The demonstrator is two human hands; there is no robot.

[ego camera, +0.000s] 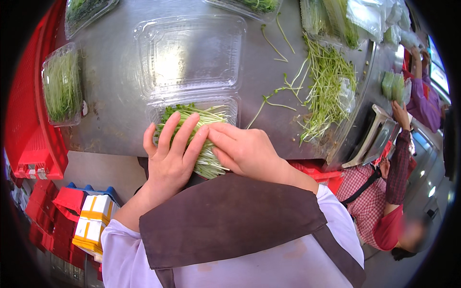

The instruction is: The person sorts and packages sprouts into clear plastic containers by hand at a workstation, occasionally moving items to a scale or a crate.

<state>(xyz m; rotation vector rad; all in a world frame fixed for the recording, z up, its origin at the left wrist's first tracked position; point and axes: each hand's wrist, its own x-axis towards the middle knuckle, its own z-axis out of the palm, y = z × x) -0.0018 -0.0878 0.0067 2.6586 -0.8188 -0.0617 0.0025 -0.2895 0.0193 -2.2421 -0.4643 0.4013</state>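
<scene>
Directly before me, green-topped sprouts (210, 160) with pale stems lie in the base of a clear plastic clamshell box (233, 108). Some stems reach past its near edge towards my apron. Its clear lid (194, 54) is folded back flat on the metal table. My left hand (173, 154) lies over the sprouts from the left, fingers spread. From the right, my right hand (248, 147) touches them, its fingertips meeting my left index finger. Whether stems are pinched between its fingers and thumb is hidden.
Loose sprouts (327, 86) are heaped on the metal table (108, 72) at right. A filled clamshell (62, 84) stands at left, beside a red crate (27, 90); filled packs (331, 21) stand at the far right. A co-worker's hand (399, 114) touches packs beyond a scale (376, 136).
</scene>
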